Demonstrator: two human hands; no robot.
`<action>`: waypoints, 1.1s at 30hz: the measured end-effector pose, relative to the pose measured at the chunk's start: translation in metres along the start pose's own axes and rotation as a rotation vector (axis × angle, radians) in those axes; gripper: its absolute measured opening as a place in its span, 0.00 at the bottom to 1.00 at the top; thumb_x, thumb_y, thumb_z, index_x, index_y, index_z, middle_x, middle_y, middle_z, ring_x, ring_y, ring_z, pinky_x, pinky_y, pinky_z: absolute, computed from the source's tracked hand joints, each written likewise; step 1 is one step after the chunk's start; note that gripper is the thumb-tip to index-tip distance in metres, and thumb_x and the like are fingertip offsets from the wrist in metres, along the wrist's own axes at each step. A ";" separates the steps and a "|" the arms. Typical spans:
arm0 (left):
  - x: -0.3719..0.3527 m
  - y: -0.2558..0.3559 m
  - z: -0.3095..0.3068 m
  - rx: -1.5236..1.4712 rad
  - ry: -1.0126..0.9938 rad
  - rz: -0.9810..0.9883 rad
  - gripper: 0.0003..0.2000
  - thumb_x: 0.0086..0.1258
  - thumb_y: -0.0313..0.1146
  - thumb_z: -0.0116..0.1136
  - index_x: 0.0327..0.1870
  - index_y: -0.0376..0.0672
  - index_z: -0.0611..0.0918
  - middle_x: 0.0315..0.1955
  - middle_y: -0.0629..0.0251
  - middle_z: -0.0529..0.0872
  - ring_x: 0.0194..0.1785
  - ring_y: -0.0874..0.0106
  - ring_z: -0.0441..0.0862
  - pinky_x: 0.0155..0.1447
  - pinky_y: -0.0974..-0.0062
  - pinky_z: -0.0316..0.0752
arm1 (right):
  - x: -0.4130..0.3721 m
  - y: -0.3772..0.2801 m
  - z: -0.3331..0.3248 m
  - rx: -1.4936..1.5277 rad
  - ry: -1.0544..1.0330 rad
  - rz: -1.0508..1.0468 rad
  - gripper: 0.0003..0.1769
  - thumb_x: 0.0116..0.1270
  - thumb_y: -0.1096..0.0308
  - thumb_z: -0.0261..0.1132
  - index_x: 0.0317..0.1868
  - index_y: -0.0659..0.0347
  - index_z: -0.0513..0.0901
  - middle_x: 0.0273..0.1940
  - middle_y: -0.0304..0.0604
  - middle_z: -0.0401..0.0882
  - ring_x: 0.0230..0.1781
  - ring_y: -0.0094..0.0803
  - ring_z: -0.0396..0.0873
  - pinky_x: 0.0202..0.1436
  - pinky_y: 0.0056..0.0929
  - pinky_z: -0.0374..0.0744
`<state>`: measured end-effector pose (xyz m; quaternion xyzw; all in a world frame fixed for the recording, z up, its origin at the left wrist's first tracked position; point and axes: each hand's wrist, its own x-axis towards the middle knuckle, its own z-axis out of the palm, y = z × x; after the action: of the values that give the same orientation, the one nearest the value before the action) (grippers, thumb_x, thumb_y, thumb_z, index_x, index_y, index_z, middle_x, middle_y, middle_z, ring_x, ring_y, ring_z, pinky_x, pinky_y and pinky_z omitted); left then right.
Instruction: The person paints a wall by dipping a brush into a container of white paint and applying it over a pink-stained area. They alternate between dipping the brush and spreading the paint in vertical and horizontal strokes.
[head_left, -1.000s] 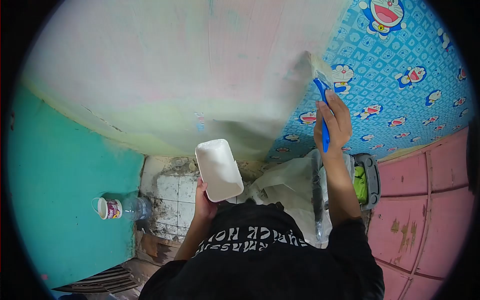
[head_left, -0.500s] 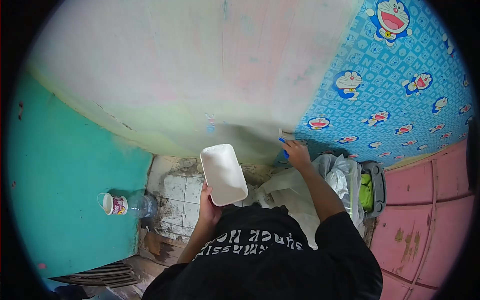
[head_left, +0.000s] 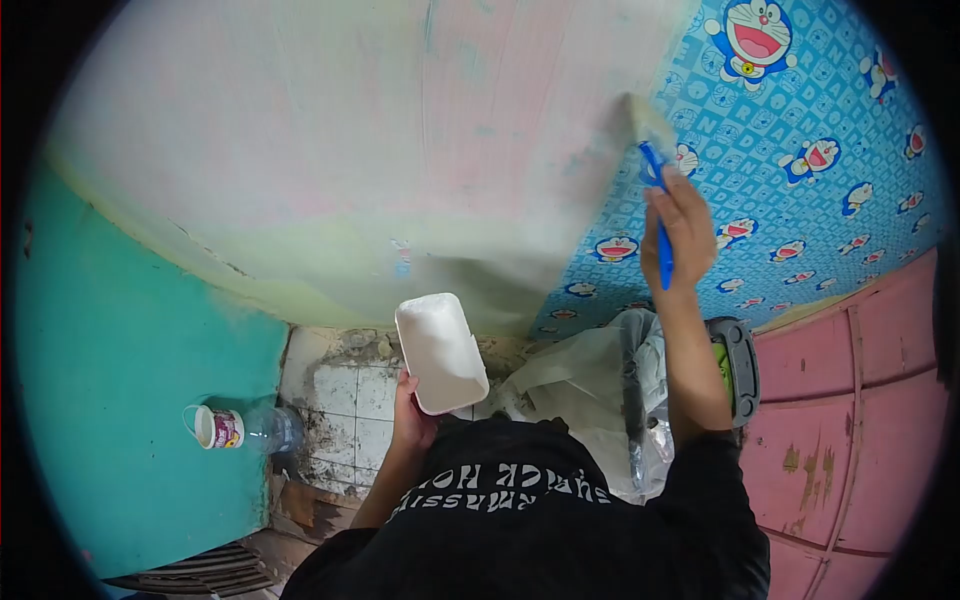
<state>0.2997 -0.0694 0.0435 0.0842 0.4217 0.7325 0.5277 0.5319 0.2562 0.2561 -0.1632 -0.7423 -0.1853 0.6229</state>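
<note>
My right hand (head_left: 682, 235) is wrapped round the blue handle of a paintbrush (head_left: 655, 165), raised high in front of me. Its pale bristles, slightly blurred, are at the boundary between the whitish-pink wall (head_left: 480, 130) and the blue cartoon-cat wallpaper (head_left: 770, 200); whether they touch cannot be made out. Lower down, my left hand (head_left: 412, 420) grips the near left edge of a white rectangular tub (head_left: 445, 350). The tub is tilted and its inside is coated white. Part of the left hand is hidden beneath it.
A small labelled bucket (head_left: 218, 427) and a clear plastic bottle (head_left: 275, 430) are at the left by the teal wall (head_left: 130, 350). Plastic sheeting (head_left: 570, 385) covers things at the right, beside a grey plastic item (head_left: 740, 370). Dirty white tiles (head_left: 335, 390) show below, and pink panels (head_left: 820, 430) stand far right.
My right hand has lifted the paintbrush from the wallpaper's lower edge up along its border. My left hand still holds the tub, and the view has shifted slightly.
</note>
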 end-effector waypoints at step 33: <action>0.006 0.002 0.019 -0.122 -0.120 0.013 0.27 0.72 0.40 0.54 0.71 0.44 0.67 0.64 0.57 0.77 0.67 0.57 0.77 0.69 0.50 0.75 | 0.314 0.055 -0.067 -0.202 0.005 -0.582 0.15 0.59 0.77 0.72 0.47 0.54 0.85 0.49 0.43 0.88 0.49 0.44 0.87 0.48 0.36 0.86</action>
<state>0.3064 -0.0548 0.0553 0.0982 0.3435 0.7539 0.5513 0.5625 0.2758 0.5798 -0.0045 -0.7343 -0.4293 0.5259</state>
